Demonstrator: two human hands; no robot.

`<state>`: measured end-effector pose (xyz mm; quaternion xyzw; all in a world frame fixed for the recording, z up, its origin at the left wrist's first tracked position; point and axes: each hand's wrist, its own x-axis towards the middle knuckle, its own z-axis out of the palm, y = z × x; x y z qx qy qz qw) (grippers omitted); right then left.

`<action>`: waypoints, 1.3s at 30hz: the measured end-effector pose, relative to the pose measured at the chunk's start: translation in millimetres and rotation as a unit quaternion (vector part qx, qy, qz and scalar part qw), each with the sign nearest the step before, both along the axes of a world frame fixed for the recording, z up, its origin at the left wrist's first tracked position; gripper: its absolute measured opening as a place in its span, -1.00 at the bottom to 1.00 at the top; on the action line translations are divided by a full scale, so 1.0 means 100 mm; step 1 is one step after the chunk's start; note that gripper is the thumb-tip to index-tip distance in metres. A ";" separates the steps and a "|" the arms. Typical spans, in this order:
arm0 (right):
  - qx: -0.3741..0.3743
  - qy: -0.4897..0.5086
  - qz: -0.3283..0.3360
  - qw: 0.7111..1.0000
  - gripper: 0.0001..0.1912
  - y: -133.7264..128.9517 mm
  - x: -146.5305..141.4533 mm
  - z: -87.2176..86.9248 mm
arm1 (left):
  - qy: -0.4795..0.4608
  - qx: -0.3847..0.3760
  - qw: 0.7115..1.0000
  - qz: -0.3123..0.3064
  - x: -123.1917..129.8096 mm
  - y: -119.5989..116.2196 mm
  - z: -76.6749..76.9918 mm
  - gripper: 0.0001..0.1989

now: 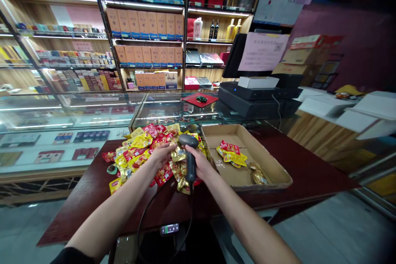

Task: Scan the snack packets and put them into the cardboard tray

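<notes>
My right hand (201, 164) is wrapped round the handle of a dark grey barcode scanner (191, 161), whose head points away from me. A black cable runs down from its handle. Just to the left, my left hand (162, 155) has its fingers closed at the edge of a gold snack packet (178, 154), under the scanner's head. Both hands are over a heap of small red, yellow and gold snack packets (139, 152) on the dark red table (123, 218). Part of the heap is hidden behind my hands and the scanner.
Right of the heap stands a shallow cardboard box (260, 142) with several packets in it. Behind are a glass counter (161, 111), a red mat (208, 100) with a mouse, and a monitor (233, 55). A lit phone (169, 229) lies below the table's near edge.
</notes>
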<state>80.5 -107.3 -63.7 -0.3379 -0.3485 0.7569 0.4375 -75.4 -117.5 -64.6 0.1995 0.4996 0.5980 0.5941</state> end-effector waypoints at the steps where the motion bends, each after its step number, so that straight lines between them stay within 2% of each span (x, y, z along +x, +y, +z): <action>1: 0.014 0.000 0.001 1.000 -0.70 -0.03 0.01 0.03 | -0.001 -0.002 1.000 -0.009 -0.01 -0.01 0.03 -0.75; 5: 0.044 0.006 0.020 0.999 -0.65 -0.07 0.03 0.11 | 0.022 0.001 0.999 -0.037 -0.14 -0.01 0.17 -0.64; 9: 0.040 -0.003 0.013 0.999 -0.62 -0.04 0.02 0.07 | 0.115 -0.031 0.992 -0.038 -0.28 0.06 0.24 -0.48; 16: 0.026 -0.084 -0.027 0.996 -0.64 -0.11 -0.03 -0.15 | 0.224 -0.064 0.972 -0.044 -0.32 0.14 0.12 -0.42; 20: 0.041 -0.103 -0.028 0.993 -0.64 -0.22 -0.02 -0.21 | 0.239 -0.062 0.967 -0.063 -0.32 0.13 0.13 -0.44; 25: 0.033 -0.091 -0.018 0.995 -0.64 -0.28 -0.02 -0.24 | 0.222 -0.057 0.972 -0.046 -0.35 0.14 0.10 -0.42; 33: 0.025 -0.058 0.049 0.997 -0.59 -0.47 -0.07 -0.17 | 0.239 -0.055 0.968 -0.057 -0.41 0.19 0.02 -0.51; 39: 0.036 -0.047 0.079 0.995 -0.49 -0.66 -0.13 -0.25 | 0.249 -0.067 0.965 -0.042 -0.43 0.20 0.00 -0.43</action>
